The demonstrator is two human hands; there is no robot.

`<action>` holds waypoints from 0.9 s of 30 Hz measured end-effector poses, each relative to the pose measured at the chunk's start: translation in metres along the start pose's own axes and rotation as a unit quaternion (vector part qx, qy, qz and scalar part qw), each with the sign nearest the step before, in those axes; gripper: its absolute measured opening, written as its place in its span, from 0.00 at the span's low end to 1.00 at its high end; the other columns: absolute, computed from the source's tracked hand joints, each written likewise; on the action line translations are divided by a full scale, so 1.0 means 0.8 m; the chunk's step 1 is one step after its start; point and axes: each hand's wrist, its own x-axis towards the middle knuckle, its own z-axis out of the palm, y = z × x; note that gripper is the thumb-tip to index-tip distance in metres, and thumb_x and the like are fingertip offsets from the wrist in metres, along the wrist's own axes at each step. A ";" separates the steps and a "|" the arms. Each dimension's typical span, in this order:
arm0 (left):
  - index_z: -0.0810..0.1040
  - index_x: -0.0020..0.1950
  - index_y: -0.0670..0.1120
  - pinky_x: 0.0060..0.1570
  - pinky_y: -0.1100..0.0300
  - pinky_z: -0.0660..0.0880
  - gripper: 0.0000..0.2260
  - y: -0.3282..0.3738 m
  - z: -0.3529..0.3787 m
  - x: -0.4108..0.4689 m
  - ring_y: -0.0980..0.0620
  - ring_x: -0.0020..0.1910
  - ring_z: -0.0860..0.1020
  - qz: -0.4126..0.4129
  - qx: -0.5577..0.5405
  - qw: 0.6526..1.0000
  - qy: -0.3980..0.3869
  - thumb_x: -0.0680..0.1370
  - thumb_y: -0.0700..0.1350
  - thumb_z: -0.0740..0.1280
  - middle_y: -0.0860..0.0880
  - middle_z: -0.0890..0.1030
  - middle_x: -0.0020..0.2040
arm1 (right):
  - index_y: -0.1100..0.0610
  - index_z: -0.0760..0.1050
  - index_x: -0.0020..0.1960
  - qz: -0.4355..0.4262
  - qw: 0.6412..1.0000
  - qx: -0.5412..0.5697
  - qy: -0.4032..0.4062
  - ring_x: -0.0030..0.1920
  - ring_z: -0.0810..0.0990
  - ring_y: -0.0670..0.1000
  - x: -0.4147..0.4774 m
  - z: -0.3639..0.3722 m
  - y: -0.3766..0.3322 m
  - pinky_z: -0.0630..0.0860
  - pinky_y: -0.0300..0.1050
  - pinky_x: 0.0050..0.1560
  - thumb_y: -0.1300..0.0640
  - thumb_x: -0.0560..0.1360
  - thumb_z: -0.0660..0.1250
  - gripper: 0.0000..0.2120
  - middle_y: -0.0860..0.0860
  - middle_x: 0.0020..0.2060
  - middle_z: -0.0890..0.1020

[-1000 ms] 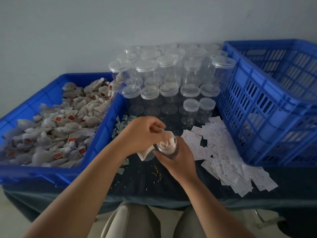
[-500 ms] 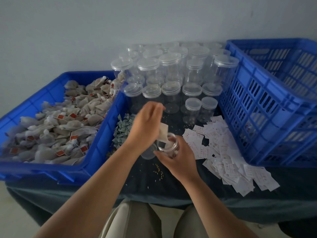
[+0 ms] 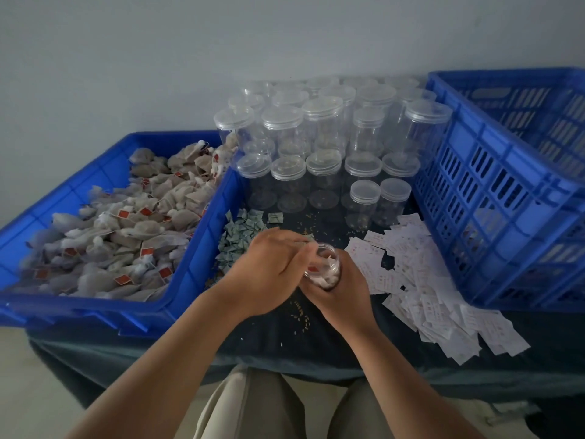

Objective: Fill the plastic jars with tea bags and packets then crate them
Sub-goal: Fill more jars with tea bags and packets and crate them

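**Packing station, seen from the head camera.**

**Change.** Half a second ago the left hand (image 3: pixel 269 267) was raised above the jar with a tea bag pinched in it. It has now dropped to the mouth of the small clear plastic jar (image 3: pixel 327 264). The right hand (image 3: pixel 343 291) grips this jar round its body, low over the dark cloth-covered table (image 3: pixel 316 350), with the mouth tipped towards the left hand. Blur hides the left fingertips, so it cannot be told whether they pinch a bag or press one down. White tea bags (image 3: pixel 326 278) show through the jar wall. Stuffing appears to be under way; the jar is open and is neither lidded nor crated.

**Containers, by size.**
- **(a)** Blue slotted plastic crate (image 3: pixel 493 217), at the right. Its contents cannot be made out through the slots.
- **(b)** Blue solid-walled plastic tray (image 3: pixel 202 248), at the left. It is heaped with grey-white tea bags with red tags (image 3: pixel 126 226).
- **(c)** Clear lidded plastic jars (image 3: pixel 323 128), in rows at the back between tray and crate, taller ones behind. None appears to hold bags.
- **(d)** The held jar, partly filled.

**Loose stock.** White paper packets (image 3: pixel 437 299) lie spread on the table beside the crate. Green folded packets (image 3: pixel 240 236) are piled just beside the tray.
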 end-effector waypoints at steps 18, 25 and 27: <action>0.81 0.46 0.47 0.47 0.49 0.79 0.10 -0.241 -0.111 0.006 0.45 0.44 0.80 -0.345 0.188 0.918 -0.054 0.84 0.49 0.65 0.44 0.83 0.47 | 0.37 0.76 0.56 -0.001 1.000 -0.016 0.009 0.51 0.84 0.40 0.000 0.002 0.001 0.82 0.43 0.48 0.33 0.66 0.78 0.23 0.35 0.51 0.83; 0.76 0.54 0.41 0.42 0.46 0.79 0.13 -0.225 -0.123 -0.001 0.42 0.41 0.79 -0.399 -0.096 0.884 0.224 0.86 0.47 0.56 0.42 0.80 0.43 | 0.37 0.76 0.57 0.007 1.000 -0.007 0.008 0.51 0.85 0.42 -0.001 0.003 0.004 0.83 0.46 0.49 0.34 0.66 0.79 0.24 0.36 0.51 0.84; 0.76 0.58 0.43 0.41 0.49 0.77 0.10 -0.217 -0.124 -0.003 0.46 0.39 0.78 -0.402 -0.188 0.864 0.238 0.84 0.46 0.58 0.46 0.80 0.43 | 0.36 0.75 0.56 0.005 1.000 -0.010 0.007 0.51 0.84 0.41 -0.001 0.002 0.003 0.81 0.42 0.48 0.34 0.66 0.79 0.23 0.36 0.51 0.84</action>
